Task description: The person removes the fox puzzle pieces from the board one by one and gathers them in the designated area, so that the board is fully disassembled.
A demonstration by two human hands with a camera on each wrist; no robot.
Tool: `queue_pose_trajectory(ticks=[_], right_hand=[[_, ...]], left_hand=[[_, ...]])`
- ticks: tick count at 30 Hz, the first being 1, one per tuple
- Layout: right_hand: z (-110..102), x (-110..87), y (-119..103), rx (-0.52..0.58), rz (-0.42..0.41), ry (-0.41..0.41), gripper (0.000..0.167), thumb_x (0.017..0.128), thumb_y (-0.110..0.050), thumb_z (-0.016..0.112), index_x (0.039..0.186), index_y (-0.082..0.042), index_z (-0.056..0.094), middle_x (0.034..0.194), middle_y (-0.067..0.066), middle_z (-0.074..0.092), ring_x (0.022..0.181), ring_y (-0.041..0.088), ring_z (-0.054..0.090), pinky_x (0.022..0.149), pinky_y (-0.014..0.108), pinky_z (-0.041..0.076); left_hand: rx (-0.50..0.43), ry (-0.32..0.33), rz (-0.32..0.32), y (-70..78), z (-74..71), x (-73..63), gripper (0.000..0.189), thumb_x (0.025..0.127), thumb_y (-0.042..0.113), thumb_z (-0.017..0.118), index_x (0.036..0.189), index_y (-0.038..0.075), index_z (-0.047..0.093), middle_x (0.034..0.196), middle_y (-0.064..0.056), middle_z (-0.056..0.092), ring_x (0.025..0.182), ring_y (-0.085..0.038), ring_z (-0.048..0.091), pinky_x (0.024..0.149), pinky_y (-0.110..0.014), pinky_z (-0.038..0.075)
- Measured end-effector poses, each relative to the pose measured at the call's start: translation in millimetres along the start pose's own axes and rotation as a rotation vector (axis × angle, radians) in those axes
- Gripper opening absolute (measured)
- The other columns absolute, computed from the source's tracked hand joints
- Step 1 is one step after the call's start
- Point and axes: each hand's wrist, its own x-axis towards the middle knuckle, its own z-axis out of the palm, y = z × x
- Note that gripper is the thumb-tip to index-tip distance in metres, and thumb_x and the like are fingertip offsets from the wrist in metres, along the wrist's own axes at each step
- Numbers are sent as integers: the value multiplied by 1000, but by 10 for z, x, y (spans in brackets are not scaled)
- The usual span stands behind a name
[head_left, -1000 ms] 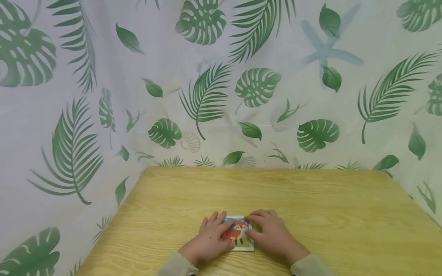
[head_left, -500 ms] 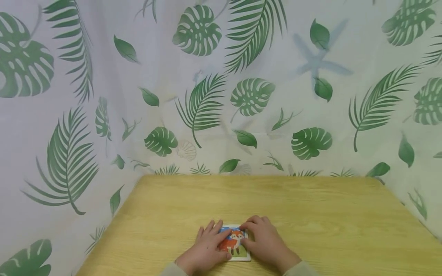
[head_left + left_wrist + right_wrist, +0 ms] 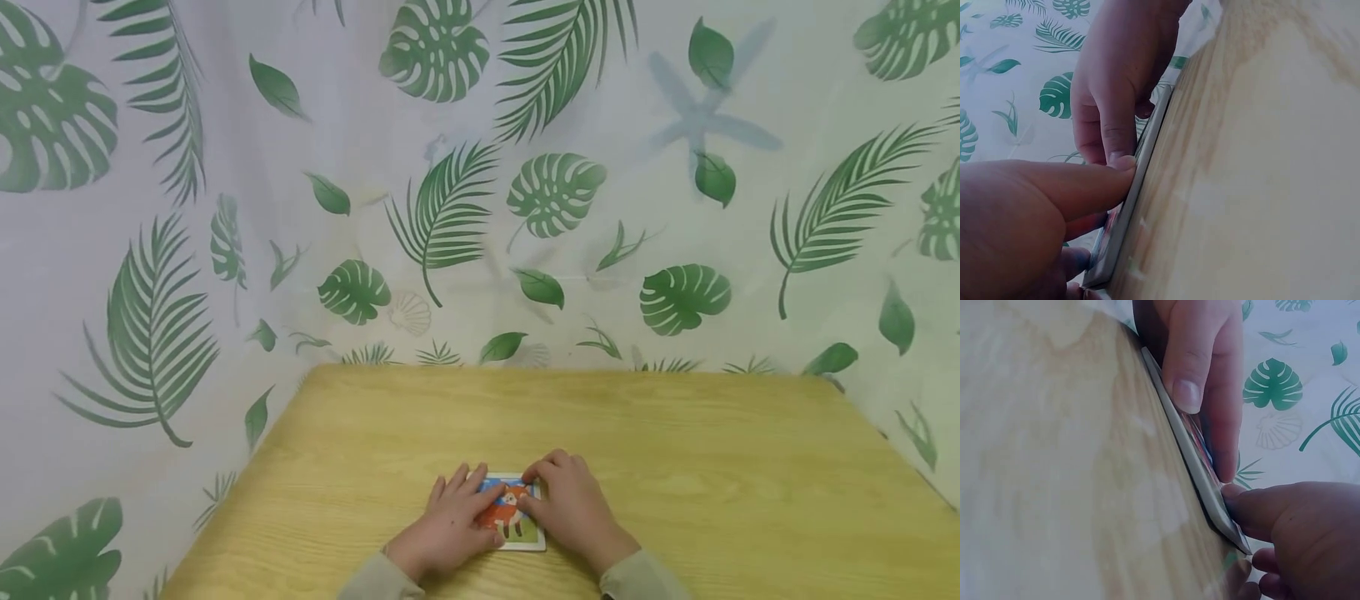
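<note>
A small square fox picture board (image 3: 513, 527) with a white border lies flat on the table between the two hands. Its thin pale edge (image 3: 1192, 453) shows in the right wrist view. My left hand (image 3: 448, 527) lies across the board's left side, fingers stretched out and the thumb near its lower border. At the upper right corner, my right hand (image 3: 573, 507) holds the board with bent index finger and thumb, the thumb tip on the picture by the fox's face. Its other fingers curl past the far edge and are partly hidden.
The wood-grain table (image 3: 675, 433) reaches back to a white curtain (image 3: 465, 333) printed with green leaves, which also runs along the left side. Light sleeves (image 3: 641, 575) cover both wrists.
The head view tips up and then back down, shifting everything in it. My right thumb and index finger have moved slightly inward over the fox's face; the left hand stays in place.
</note>
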Motion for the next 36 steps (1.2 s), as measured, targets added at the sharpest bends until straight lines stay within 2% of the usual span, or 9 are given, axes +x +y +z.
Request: queue_pose_trajectory(ticks=[6, 13, 19, 24, 32, 36], right_hand=[[2, 1, 60, 54, 22, -23, 26, 85, -37, 82, 103, -20, 72, 108, -1, 58, 102, 24, 52, 93, 49, 46], [57, -4, 65, 133, 60, -44, 26, 85, -35, 82, 103, -20, 71, 108, -3, 58, 105, 22, 52, 96, 50, 44], [48, -22, 77, 114, 76, -30, 27, 84, -36, 83, 103, -21, 72, 108, -3, 58, 105, 22, 52, 96, 48, 45], [17, 16, 69, 90, 43, -19, 27, 85, -37, 81, 105, -21, 73, 108, -3, 58, 104, 22, 52, 94, 47, 45], [64, 26, 80, 117, 9, -14, 22, 87, -38, 79, 104, -25, 76, 106, -6, 57, 104, 21, 51, 93, 47, 45], [59, 16, 105, 101, 16, -7, 18, 90, -38, 77, 103, -25, 75, 106, -5, 58, 103, 22, 52, 92, 47, 46]], left_hand=[[-15, -12, -1, 0, 1, 20, 72, 95, 48, 65, 157, 19, 42, 167, -14, 18, 153, -40, 5, 117, -66, 1], [-9, -23, -4, -1, -19, -32, 72, 96, 48, 65, 157, 17, 42, 167, -15, 18, 153, -40, 6, 117, -66, 2], [-17, -15, 9, 26, -2, -33, 70, 97, 46, 65, 157, 17, 42, 166, -16, 18, 153, -41, 5, 117, -66, 2], [4, 7, 17, 14, -12, 1, 70, 97, 44, 65, 157, 18, 41, 167, -16, 17, 153, -40, 5, 118, -65, 2], [7, -7, -10, -19, -40, -11, 71, 96, 47, 65, 157, 19, 41, 167, -15, 18, 153, -40, 5, 118, -65, 2], [3, -16, -1, -3, -33, 10, 70, 97, 48, 64, 157, 20, 41, 167, -14, 17, 153, -39, 5, 118, -65, 2]])
